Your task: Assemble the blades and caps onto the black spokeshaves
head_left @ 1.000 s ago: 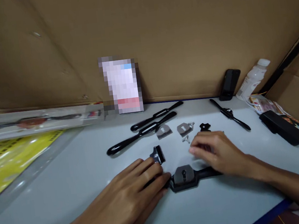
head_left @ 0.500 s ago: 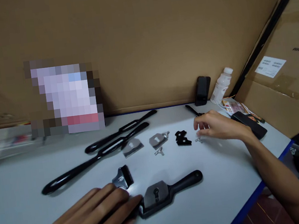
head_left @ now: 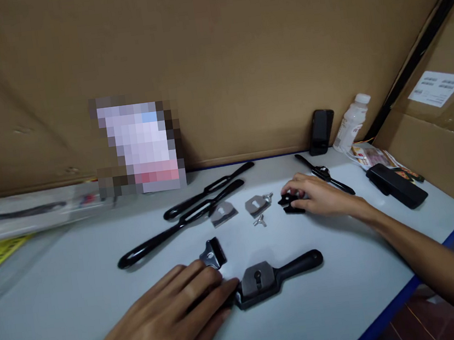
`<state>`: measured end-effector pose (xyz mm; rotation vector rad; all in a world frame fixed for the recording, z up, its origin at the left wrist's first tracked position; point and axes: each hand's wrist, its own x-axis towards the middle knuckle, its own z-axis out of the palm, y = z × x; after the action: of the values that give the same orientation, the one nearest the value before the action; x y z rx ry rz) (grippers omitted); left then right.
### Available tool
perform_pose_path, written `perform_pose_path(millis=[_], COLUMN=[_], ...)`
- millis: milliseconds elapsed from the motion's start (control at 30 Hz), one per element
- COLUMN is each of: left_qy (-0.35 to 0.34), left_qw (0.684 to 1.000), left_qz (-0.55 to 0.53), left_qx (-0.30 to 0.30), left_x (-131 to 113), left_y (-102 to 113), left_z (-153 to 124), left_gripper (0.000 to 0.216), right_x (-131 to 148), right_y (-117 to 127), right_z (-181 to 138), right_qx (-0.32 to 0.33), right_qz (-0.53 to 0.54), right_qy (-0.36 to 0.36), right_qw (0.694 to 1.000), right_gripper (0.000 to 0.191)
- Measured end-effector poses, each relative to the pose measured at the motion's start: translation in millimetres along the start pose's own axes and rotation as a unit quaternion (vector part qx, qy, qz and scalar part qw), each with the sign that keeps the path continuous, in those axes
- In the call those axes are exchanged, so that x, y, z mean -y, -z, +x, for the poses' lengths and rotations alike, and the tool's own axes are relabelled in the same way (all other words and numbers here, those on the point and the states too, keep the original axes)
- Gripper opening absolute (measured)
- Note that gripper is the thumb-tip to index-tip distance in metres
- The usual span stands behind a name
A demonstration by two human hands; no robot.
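My left hand [head_left: 175, 320] lies flat, fingers stretched, over the hidden left handle of a black spokeshave [head_left: 273, 279] on the pale table [head_left: 349, 287]. A small black cap with a silver face [head_left: 212, 253] lies just beyond its fingertips. Farther off, the fingers of my right hand [head_left: 317, 197] are closed on a small black clamp piece [head_left: 288, 204] resting on the table. Two metal blades [head_left: 223, 213] [head_left: 257, 205] and a wing screw [head_left: 260, 221] lie left of that hand.
Two bare black spokeshave bodies [head_left: 176, 228] [head_left: 207, 191] lie at centre, another spokeshave [head_left: 327, 174] behind my right hand. A phone [head_left: 320, 131] and bottle [head_left: 351, 121] lean on the cardboard wall. A black case [head_left: 396, 185] sits right; packaged goods [head_left: 29, 213] left.
My right hand left the spokeshave's right handle, reached out to the right, then came back left onto the black clamp piece. The left hand stayed on the spokeshave. The view swung about.
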<state>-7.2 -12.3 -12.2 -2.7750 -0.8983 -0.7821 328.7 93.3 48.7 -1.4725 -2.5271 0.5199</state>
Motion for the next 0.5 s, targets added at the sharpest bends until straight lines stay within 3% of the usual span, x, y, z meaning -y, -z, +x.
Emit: perform_pose_path(millis=[167, 300, 500], left_qy=[-0.012, -0.047, -0.029], left_qw=[1.0, 0.998, 0.997], left_qz=[-0.005, -0.031, -0.05], left_qx=[0.002, 0.023, 0.05], left_x=[2, 5, 2], left_y=[6, 16, 20], left_z=[5, 15, 20], left_gripper=[0.042, 0.031, 0.029], right_x=[-9, -9, -10], right_y=[2, -5, -10], right_z=[7, 8, 9], right_qx=[0.018, -0.003, -0.037], right_qz=[0.062, 0.098, 0.117], right_qy=[-0.019, -0.022, -0.021], right_qw=[0.998, 0.995, 0.992], right_gripper=[0.022, 0.023, 0.014])
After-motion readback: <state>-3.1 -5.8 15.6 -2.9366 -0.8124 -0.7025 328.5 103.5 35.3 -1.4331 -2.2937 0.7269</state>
